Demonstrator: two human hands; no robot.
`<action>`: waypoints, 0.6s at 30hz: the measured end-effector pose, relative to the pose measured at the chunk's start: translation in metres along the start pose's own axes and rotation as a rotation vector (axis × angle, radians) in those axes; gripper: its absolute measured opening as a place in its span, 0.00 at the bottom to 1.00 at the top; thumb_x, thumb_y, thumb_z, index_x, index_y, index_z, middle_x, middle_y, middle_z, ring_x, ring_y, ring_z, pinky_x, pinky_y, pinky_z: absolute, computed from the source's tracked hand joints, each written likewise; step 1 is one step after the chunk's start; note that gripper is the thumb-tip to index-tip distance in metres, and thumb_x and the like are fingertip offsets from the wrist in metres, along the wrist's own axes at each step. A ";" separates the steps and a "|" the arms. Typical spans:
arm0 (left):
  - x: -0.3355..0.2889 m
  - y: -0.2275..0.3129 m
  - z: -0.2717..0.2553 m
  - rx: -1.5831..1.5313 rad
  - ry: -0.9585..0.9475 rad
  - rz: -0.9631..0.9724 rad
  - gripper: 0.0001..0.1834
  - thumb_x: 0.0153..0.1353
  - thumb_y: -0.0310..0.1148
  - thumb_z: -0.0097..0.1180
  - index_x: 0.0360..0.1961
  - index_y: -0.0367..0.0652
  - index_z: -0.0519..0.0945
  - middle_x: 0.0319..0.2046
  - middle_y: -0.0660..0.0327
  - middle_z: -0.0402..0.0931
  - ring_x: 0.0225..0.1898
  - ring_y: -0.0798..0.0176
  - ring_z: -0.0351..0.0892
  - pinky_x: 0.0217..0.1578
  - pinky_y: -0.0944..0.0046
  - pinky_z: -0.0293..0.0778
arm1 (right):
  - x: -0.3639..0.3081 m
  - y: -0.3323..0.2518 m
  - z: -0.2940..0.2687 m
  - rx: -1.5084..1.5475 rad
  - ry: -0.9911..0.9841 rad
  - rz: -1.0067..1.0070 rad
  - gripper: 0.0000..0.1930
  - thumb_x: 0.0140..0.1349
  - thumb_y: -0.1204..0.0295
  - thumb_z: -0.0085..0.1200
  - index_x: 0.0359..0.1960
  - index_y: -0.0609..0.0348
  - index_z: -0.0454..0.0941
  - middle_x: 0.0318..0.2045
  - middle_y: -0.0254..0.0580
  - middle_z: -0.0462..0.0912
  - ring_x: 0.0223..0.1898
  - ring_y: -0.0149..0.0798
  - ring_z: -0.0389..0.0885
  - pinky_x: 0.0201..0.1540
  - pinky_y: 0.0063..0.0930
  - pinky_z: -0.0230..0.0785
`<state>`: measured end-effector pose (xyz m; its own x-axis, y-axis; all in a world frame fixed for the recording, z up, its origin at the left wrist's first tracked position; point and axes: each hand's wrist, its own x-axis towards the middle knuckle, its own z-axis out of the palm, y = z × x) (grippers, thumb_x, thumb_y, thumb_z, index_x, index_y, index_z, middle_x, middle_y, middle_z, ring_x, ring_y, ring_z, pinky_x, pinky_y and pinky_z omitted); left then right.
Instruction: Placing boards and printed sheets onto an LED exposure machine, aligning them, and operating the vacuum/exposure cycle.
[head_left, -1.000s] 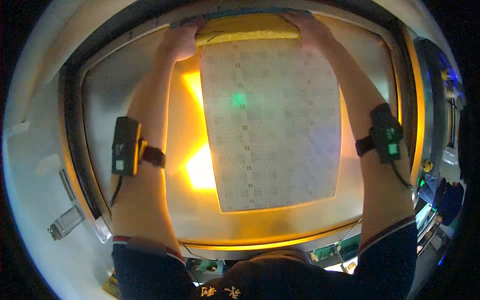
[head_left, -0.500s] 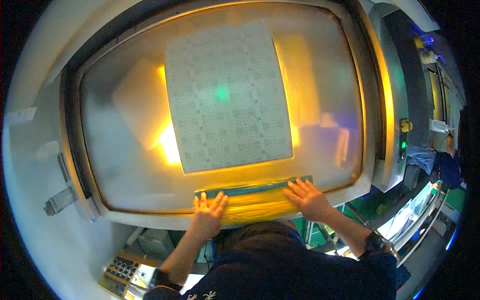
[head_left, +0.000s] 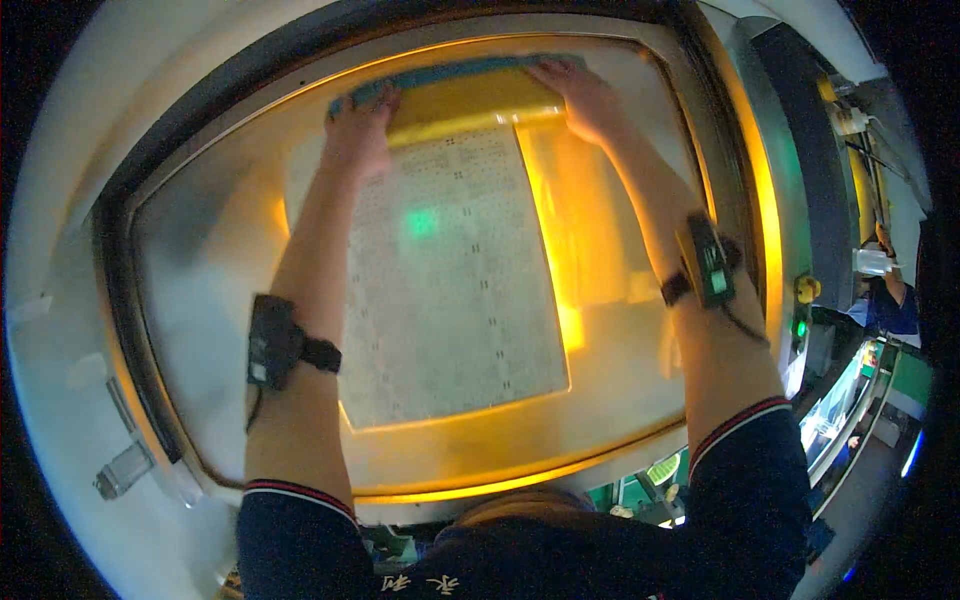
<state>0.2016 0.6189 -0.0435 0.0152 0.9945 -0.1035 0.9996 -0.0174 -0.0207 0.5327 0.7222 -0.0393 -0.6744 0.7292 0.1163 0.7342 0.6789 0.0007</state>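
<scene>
Clasping a blue-edged yellow bar near its ends, with left hand and right hand curled over it. Reaching forward on parted forearms, holding it at the far end of a patterned pale sheet.

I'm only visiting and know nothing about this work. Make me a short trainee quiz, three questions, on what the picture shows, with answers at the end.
1. True or false: the left hand and right hand are at opposite ends of the yellow bar.
2. Where does the green light spot show?
A) on the left hand
B) on the pale patterned sheet
C) on the yellow bar
3. Fill in: the strip along the bar's far edge is coloured ____.

Key: 1 true; 2 B; 3 blue.
</scene>
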 end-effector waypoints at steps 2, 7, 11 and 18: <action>0.044 -0.026 -0.005 -0.033 0.030 -0.024 0.42 0.52 0.27 0.59 0.69 0.63 0.61 0.62 0.53 0.69 0.65 0.38 0.62 0.65 0.34 0.52 | 0.040 0.016 0.011 -0.004 -0.002 -0.014 0.43 0.51 0.85 0.51 0.70 0.33 0.59 0.68 0.36 0.64 0.66 0.46 0.65 0.67 0.41 0.63; 0.094 0.085 0.001 -0.287 0.282 0.196 0.38 0.55 0.27 0.55 0.69 0.62 0.62 0.61 0.53 0.70 0.67 0.38 0.59 0.64 0.32 0.55 | -0.028 0.237 0.048 -0.079 0.174 -0.119 0.43 0.52 0.82 0.53 0.70 0.32 0.57 0.68 0.36 0.64 0.68 0.45 0.63 0.67 0.39 0.62; -0.093 0.012 0.002 0.008 0.031 0.008 0.36 0.56 0.34 0.58 0.67 0.55 0.64 0.60 0.52 0.71 0.64 0.39 0.62 0.61 0.30 0.56 | -0.063 -0.042 0.009 -0.145 -0.082 -0.051 0.29 0.60 0.75 0.49 0.65 0.36 0.67 0.64 0.43 0.70 0.64 0.46 0.69 0.68 0.44 0.59; -0.485 0.148 -0.026 -0.212 -0.668 0.272 0.43 0.53 0.37 0.54 0.73 0.58 0.54 0.73 0.65 0.52 0.66 0.23 0.54 0.59 0.20 0.53 | -0.426 -0.169 -0.113 -0.054 -0.477 -0.286 0.34 0.58 0.67 0.54 0.69 0.38 0.60 0.65 0.41 0.69 0.59 0.50 0.73 0.60 0.47 0.67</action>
<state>0.3430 0.1369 0.0291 0.3134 0.6824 -0.6604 0.9463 -0.1666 0.2770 0.7048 0.2874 0.0237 -0.7990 0.4830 -0.3582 0.5111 0.8593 0.0186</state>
